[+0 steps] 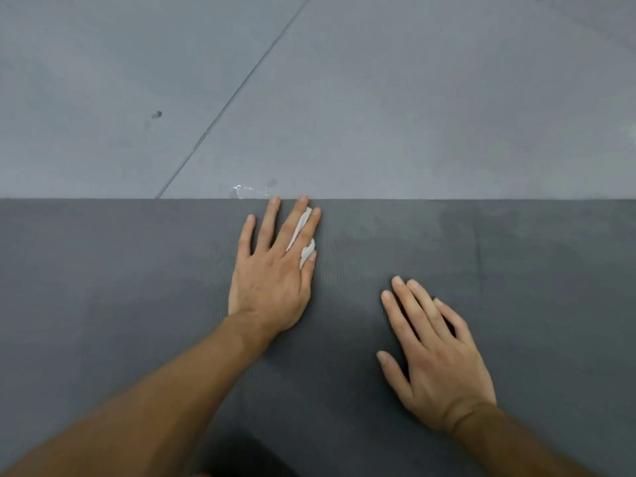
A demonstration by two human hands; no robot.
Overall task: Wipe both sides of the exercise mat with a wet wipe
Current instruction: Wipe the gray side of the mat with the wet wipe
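Exercise mat (137,304), dark grey, flat on grey tiled floor (378,98)

The mat (120,287) lies crosswise before me; the floor (413,98) stretches behind its far edge. My left hand (272,273) lies flat on the mat, fingertips at that edge, with the wipe (307,251) under it, showing between the fingers. My right hand (437,359) rests flat on the mat to the right, nearer me, apart from the wipe. A floor seam (242,87) meets the mat's edge left of my left hand.
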